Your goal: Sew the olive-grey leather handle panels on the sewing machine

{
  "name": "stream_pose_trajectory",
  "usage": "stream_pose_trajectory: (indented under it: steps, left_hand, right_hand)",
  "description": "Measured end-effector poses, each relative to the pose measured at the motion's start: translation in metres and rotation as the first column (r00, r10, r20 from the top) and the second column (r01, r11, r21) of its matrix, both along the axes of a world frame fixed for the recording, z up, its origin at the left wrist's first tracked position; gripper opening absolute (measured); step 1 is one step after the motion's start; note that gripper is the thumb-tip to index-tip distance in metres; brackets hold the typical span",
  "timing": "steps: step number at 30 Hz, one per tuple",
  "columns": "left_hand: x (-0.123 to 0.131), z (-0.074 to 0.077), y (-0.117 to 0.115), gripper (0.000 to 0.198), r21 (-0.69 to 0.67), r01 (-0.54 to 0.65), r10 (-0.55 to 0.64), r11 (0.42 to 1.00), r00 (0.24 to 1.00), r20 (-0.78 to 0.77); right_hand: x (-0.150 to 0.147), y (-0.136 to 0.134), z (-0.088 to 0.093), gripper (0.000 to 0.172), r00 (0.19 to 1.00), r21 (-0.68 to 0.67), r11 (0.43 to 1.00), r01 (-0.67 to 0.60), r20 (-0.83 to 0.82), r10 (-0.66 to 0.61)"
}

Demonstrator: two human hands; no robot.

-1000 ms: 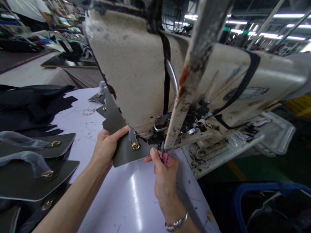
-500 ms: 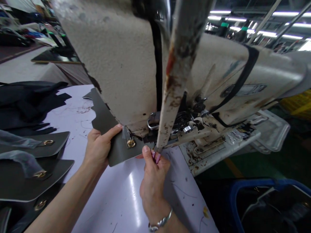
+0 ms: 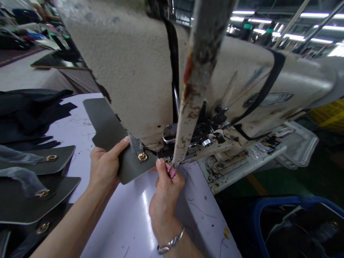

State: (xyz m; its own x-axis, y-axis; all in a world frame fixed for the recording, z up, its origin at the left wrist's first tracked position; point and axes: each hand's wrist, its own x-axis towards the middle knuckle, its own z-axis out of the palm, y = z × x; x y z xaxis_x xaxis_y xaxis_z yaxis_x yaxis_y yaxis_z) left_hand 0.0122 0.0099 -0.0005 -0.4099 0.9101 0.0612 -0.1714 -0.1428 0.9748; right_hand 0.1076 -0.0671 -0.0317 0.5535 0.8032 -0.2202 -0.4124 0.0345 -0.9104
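A dark grey flat panel (image 3: pixel 106 120) with a pale cut edge lies under the head of a sewing machine (image 3: pixel 139 82). A gold metal fitting (image 3: pixel 142 157), partly wrapped in clear film, sits on it near the needle area. My left hand (image 3: pixel 106 166) grips the panel's left side, thumb on top and fingers underneath. At the near right edge, my right hand (image 3: pixel 166 186) pinches the panel beside the machine's foot. A small pink item (image 3: pixel 172 172), its kind unclear, shows between the right-hand fingers. The needle is hidden behind a worn metal bar (image 3: pixel 192 82).
Similar grey panels (image 3: pixel 34 200) with gold fittings lie stacked at the left, below black fabric pieces (image 3: pixel 29 114). Thread scraps dot the white tabletop (image 3: pixel 129 222). A blue-rimmed bin (image 3: pixel 258 218) holding dark pieces stands at the lower right, and a clear tray (image 3: pixel 303 147) is beyond.
The panel's far end has swung left, so more of it shows beside the machine head. Both hands have shifted slightly left, still holding the panel. A shiny metal rod now shows behind the bar.
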Motion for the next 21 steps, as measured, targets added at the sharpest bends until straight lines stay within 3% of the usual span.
stream_pose_trajectory:
  steps: [3,5,13,21]
  left_hand:
    - [0.002,0.004,-0.004,0.042,-0.011,-0.028,0.028,1.000,1.000,-0.006]
    - [0.003,0.004,-0.007,0.039,-0.008,-0.039,0.039,0.999,0.999,-0.008]
    - [0.006,0.000,-0.027,0.042,0.009,-0.173,0.173,0.985,0.985,-0.018]
    - [0.024,0.011,-0.052,0.034,-0.041,-0.287,0.285,0.957,0.958,-0.036]
  right_hand:
    - [0.000,0.001,0.001,0.047,0.985,-0.051,0.999,0.007,-0.173,-0.016]
    - [0.000,0.002,0.003,0.045,0.983,-0.045,0.999,0.013,-0.184,-0.021]
    - [0.004,-0.002,0.003,0.046,0.997,-0.045,0.999,-0.008,-0.077,0.005]
    - [0.012,-0.004,0.006,0.041,0.999,-0.066,0.997,-0.039,0.011,0.040]
